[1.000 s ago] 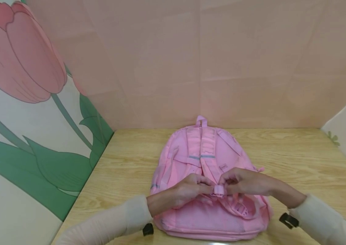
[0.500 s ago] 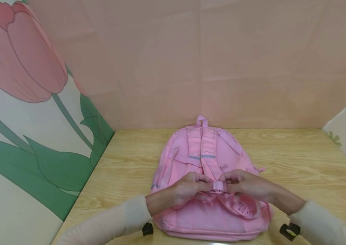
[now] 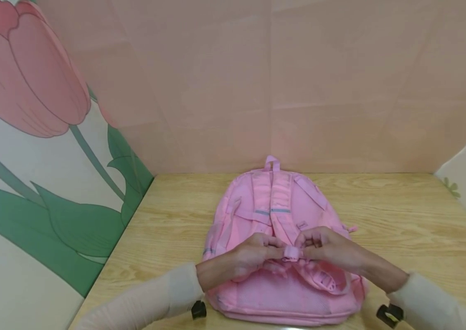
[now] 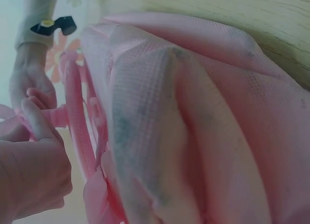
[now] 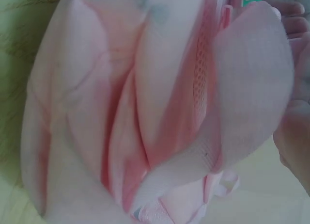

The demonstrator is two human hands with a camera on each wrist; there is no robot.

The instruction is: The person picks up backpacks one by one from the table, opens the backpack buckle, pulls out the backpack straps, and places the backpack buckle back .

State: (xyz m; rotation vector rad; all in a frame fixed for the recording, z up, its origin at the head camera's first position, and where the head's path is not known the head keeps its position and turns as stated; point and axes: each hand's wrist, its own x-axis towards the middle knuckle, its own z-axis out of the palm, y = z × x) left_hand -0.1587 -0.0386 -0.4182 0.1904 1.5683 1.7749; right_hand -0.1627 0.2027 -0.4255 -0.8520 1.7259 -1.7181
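"Where's the bag from where you stand?"

"The pink backpack (image 3: 282, 295) lies on the wooden table (image 3: 183, 197), lower middle of the frame and a little right of centre, straps facing up. Its top handle (image 3: 272, 161) points toward the pinkish backdrop (image 3: 233, 91)."

"Can you tell what's inside?"

"No, the body is covered over from here, so I can't say whether anything is in it. On its left edge there's what looks like a side pocket (image 3: 213, 234); what that holds I can't make out either."

"And the hands?"

"They meet over the lower half of the bag. The left hand (image 3: 253, 254) comes in from the lower left, thumb and fingers pinching one side of a small pink strap piece (image 3: 291, 253). The right hand (image 3: 332, 250), from the lower right, pinches its other side, thumb below and fingers bent above."

"Anything hanging nearby?"

"A loose strap loop (image 3: 328, 282) with an adjuster droops just below the right hand, over the bag's lower right. Seen from the left wrist, the hands face each other at the left of the frame, beside the bag's creased fabric. From the right wrist, a wide pale strap (image 5: 254, 83) fills the upper right, in front of part of the hand."
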